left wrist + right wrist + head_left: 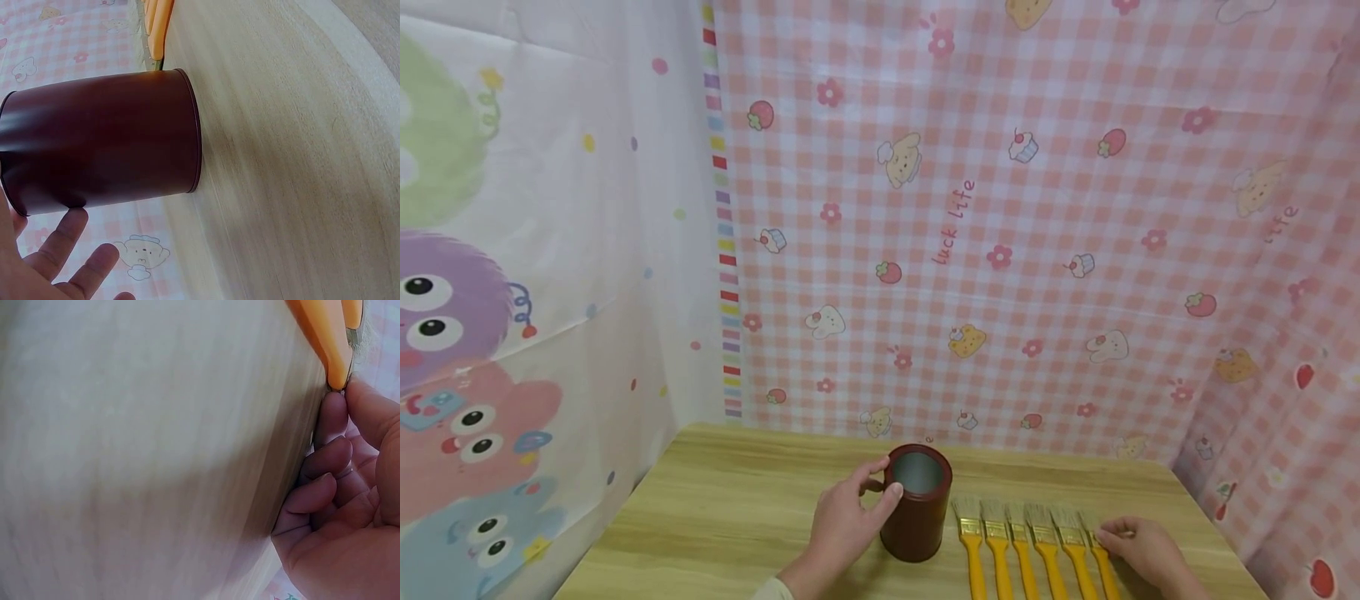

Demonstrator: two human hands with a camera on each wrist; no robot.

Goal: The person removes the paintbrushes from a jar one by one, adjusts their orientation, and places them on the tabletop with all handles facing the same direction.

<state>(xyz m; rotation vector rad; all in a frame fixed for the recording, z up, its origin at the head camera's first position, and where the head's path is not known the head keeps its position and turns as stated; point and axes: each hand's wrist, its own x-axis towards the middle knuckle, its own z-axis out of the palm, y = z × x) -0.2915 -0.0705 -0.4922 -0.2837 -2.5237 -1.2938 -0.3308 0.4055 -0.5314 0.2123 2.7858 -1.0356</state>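
A dark red cylindrical container (913, 525) stands upright on the wooden table, its top open. My left hand (847, 515) grips it near the rim from the left, thumb in front and fingers behind; the left wrist view shows fingertips (74, 219) touching its side. To the right of the container lies a row of several paintbrushes (1049, 560) with yellow-orange handles, metal ferrules and pale bristles pointing away from me. At the right end of the row, my right hand (1142, 550) pinches the last paintbrush (1103, 567) by its ferrule between thumb and forefinger, the other fingers curled.
The light wooden table (722, 508) extends to the left of the container. Behind it hangs a pink checked cloth (970, 208) with printed cartoons, continuing down the right side. A white cloth (625, 275) with cartoon monsters covers the left side.
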